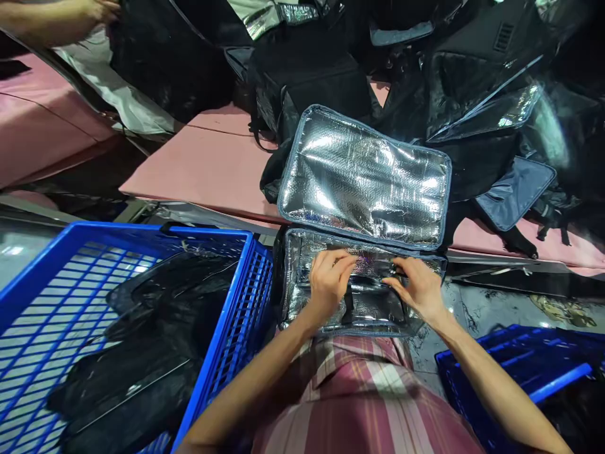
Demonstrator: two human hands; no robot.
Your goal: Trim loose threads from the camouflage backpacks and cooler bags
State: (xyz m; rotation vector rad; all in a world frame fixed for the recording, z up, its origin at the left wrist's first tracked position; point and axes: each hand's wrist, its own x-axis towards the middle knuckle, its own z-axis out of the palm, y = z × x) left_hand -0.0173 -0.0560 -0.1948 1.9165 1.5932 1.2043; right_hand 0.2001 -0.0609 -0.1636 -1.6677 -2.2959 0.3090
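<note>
An insulated bag with a shiny silver lining (363,315) sits open against my body, its foil-lined lid (368,180) with grey-blue edging folded back away from me. My left hand (328,277) is over the bag's opening, thumb and fingers pinched together; whatever lies between them is too small to make out. Across from it, my right hand (418,284) is also over the opening, its fingers curled around something small and dark that I cannot name. A dark strap (348,302) shows against the lining between the hands.
On the left stands a blue plastic crate (248,277) holding black bags (142,353). Another blue crate (558,384) is at lower right. Beyond the bag, a pink work surface (203,164) carries piled black bags (321,82). Another person's hand (101,11) reaches in at upper left.
</note>
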